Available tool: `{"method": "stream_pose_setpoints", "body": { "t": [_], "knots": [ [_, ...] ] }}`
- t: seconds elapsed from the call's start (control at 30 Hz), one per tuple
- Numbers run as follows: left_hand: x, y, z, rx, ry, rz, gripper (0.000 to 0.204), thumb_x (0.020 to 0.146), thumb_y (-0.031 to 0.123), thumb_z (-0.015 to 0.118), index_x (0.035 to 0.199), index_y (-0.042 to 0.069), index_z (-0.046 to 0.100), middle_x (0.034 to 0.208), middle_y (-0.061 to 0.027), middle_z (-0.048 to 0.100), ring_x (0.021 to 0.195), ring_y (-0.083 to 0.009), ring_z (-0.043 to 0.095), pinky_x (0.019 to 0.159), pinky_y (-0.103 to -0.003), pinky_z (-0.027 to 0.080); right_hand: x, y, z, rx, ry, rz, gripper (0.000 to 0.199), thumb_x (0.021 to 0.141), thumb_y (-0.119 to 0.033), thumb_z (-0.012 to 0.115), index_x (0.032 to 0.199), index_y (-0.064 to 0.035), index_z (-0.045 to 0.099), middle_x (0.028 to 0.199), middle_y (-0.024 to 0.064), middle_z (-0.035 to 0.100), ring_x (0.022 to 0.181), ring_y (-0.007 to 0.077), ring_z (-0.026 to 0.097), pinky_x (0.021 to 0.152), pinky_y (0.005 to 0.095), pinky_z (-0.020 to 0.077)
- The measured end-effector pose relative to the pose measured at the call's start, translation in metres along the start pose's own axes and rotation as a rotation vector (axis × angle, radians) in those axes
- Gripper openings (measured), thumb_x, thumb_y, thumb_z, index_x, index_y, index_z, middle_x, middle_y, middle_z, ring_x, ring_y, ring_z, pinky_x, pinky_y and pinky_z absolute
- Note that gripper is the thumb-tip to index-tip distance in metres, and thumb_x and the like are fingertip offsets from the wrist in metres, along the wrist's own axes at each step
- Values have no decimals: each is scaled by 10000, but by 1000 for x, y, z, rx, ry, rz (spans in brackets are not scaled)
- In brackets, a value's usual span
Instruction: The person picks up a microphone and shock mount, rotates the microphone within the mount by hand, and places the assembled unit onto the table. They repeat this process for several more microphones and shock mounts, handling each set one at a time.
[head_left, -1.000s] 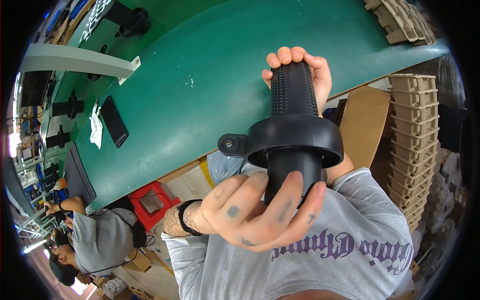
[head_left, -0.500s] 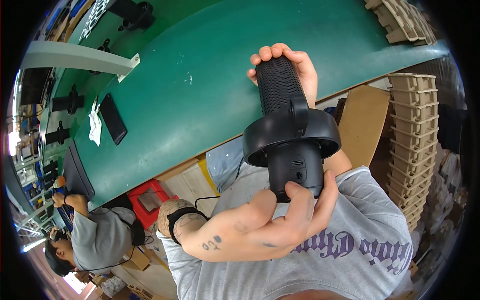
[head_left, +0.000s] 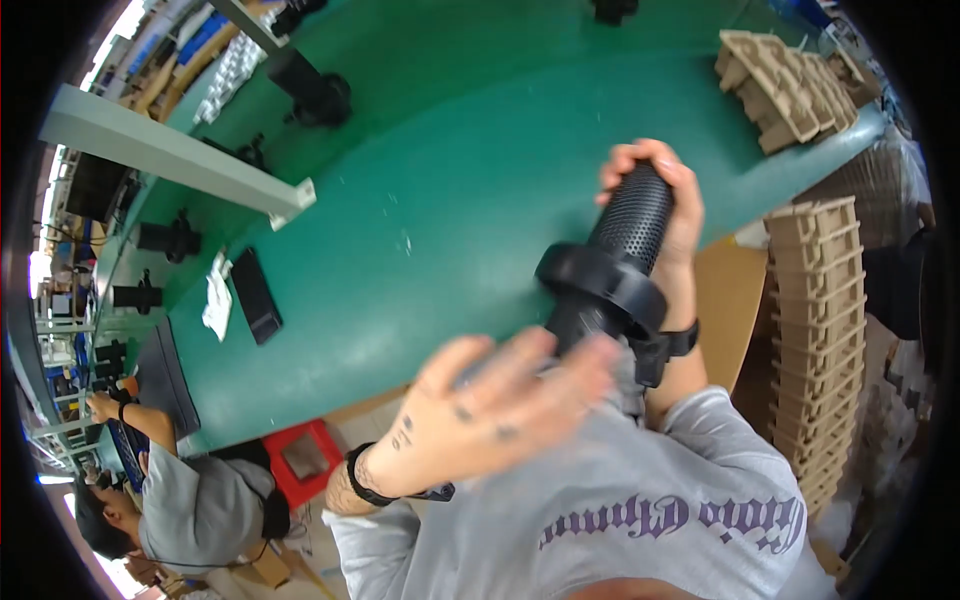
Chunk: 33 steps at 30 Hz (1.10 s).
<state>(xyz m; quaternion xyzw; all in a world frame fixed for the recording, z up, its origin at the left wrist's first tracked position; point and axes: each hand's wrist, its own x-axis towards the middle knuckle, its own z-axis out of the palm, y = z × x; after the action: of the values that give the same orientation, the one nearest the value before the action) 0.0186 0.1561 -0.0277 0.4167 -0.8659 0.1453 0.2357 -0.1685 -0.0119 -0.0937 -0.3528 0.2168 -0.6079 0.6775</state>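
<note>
1. Right hand (head_left: 672, 205) is wrapped tight round the far, perforated end of the black cylinder part (head_left: 618, 262); that grip is closed on it, fingers curled over the top.
2. The part hangs in the air over the near edge of the green tabletop (head_left: 450, 190), tilted, with its wide black collar (head_left: 600, 290) about midway down its length.
3. Left hand (head_left: 500, 405) is motion-blurred, fingers spread flat over the near end below the collar. It looks to be touching but not clamped; can't tell for sure.
4. To do it well, judged: keep the right-hand grip fixed as the anchor and let only the left hand work the near end.
5. Keep the left palm square on the end, so a push or twist runs along the cylinder's axis, not across the collar.
6. Keep the part close to the chest, clear of the stacked pulp trays (head_left: 820, 300) on the right.
7. Other black parts (head_left: 310, 90) and a dark flat block (head_left: 257, 296) lie well apart on the tabletop. A co-worker (head_left: 190, 500) sits lower left.
</note>
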Motion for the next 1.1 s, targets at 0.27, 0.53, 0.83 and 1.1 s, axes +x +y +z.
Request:
{"method": "stream_pose_setpoints", "body": {
  "t": [0.27,0.53,0.83,1.1],
  "knots": [
    [-30,-104,100,-523,-248,-498,484,911,301,569,1331,81,474,1424,-115,419,1259,-316,394,1001,-450,349,70,-86,-63,-1572,293,-958,225,762,-2,646,983,-41,631,846,63,621,793,181,617,741,291,489],
    [30,-197,203,-352,-43,-629,359,913,312,545,1191,90,591,1323,-94,519,1193,-301,452,1011,-426,333,106,-114,-77,-1881,140,-849,99,729,-51,641,820,-24,615,877,99,620,901,295,578,805,383,471],
    [39,-230,236,-230,277,-909,185,899,183,548,956,56,671,923,-89,620,845,-258,590,781,-368,449,285,-108,48,-1639,176,-583,305,795,-285,635,970,-35,632,919,134,641,922,333,597,815,400,486],
    [45,-234,222,-476,271,-1057,122,877,158,583,911,98,684,772,-54,577,696,-186,586,645,-294,458,403,-67,-73,-2288,475,-276,446,740,-395,708,1038,-74,622,1111,136,593,1041,359,574,795,472,529]
  ]
}}
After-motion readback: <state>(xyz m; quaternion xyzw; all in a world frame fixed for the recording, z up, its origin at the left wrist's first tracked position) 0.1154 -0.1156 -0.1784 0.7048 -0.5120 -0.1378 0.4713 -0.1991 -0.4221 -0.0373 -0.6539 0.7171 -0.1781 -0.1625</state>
